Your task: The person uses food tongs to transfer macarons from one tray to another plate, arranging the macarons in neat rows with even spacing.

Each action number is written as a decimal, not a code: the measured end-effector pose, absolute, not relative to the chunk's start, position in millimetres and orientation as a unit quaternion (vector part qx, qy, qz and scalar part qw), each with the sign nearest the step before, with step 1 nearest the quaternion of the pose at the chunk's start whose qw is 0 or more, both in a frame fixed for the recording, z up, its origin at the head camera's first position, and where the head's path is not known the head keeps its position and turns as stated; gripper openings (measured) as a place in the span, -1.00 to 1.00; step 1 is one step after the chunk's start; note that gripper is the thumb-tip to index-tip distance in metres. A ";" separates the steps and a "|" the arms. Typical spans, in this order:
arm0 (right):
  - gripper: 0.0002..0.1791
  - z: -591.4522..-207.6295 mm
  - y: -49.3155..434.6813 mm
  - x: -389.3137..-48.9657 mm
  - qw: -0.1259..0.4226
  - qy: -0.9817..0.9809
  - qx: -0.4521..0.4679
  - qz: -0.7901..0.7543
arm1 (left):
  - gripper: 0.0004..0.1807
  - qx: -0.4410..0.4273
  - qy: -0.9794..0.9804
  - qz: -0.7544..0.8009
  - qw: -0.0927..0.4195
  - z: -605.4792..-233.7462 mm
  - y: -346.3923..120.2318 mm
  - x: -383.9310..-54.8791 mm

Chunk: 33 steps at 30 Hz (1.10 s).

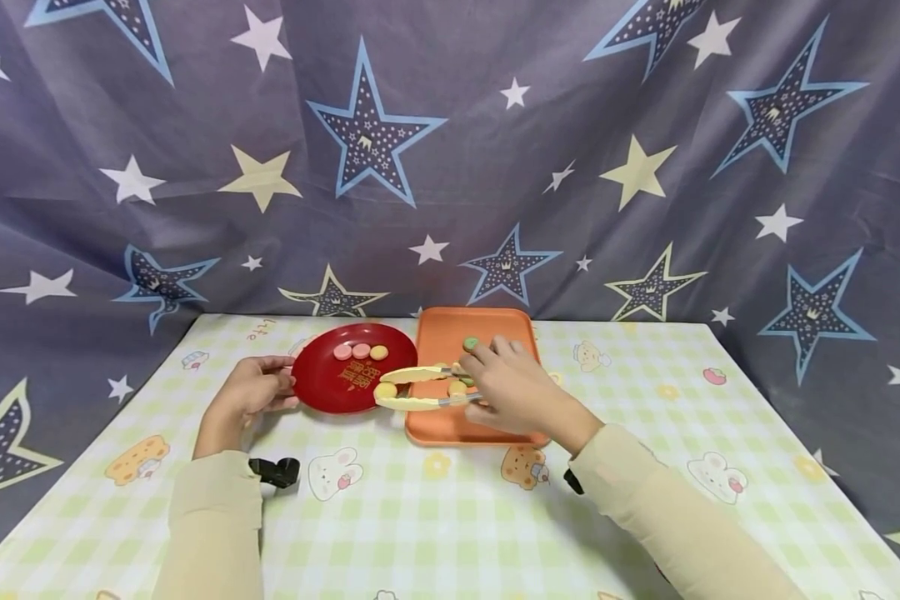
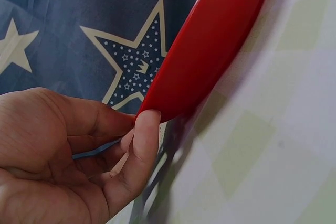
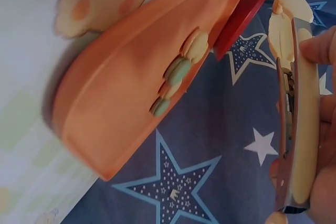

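Note:
My left hand (image 1: 251,390) pinches the left rim of a red plate (image 1: 318,387) between thumb and fingers; the left wrist view shows this rim (image 2: 202,51) closely. Two pink macarons (image 1: 342,352) and a yellow macaron (image 1: 378,353) sit in a row towards the plate's far side. With my right hand (image 1: 517,390) I grip cream-tipped tongs (image 1: 416,404), whose tips hold another yellow macaron (image 1: 385,391) over the plate's right edge. Beneath the tongs lies an orange tray (image 1: 476,429) bearing green macarons (image 3: 177,70) and yellow macarons (image 3: 196,47), partly hidden in the head view.
A checked tablecloth (image 1: 435,525) with cartoon prints covers the table. The tray stands right beside the plate. A dark curtain (image 1: 450,167) with stars hangs along the table's back edge. Black straps or mounts (image 1: 276,472) show at the wrists.

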State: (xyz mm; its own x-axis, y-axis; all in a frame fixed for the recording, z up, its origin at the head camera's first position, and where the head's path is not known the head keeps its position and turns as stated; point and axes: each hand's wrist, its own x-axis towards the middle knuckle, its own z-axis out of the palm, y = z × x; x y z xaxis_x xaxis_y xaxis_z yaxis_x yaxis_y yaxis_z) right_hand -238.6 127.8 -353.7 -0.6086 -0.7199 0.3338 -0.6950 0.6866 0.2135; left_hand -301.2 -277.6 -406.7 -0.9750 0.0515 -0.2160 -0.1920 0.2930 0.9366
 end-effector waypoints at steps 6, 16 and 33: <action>-0.51 -356.1 109.8 -246.3 0.180 -0.904 0.386 -0.038 | -0.42 -0.045 0.797 0.593 0.104 -407.5 -278.8 -302.1; -0.50 -354.7 75.3 -261.2 0.144 -0.919 0.367 -0.023 | -0.44 -0.047 0.802 0.586 0.104 -409.4 -282.4 -303.5; -0.57 -360.5 34.8 -286.9 0.123 -0.945 0.293 -0.082 | -0.44 -0.050 0.803 0.586 0.101 -408.5 -277.2 -304.3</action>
State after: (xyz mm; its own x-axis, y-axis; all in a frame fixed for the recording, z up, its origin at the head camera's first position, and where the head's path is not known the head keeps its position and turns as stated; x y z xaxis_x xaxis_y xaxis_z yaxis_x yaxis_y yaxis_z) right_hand -286.9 34.8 -360.5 -0.7982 -0.5736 0.1839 -0.5336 0.8150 0.2259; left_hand -304.3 -277.2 -408.5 -0.9746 0.0376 -0.2209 -0.1989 0.3087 0.9301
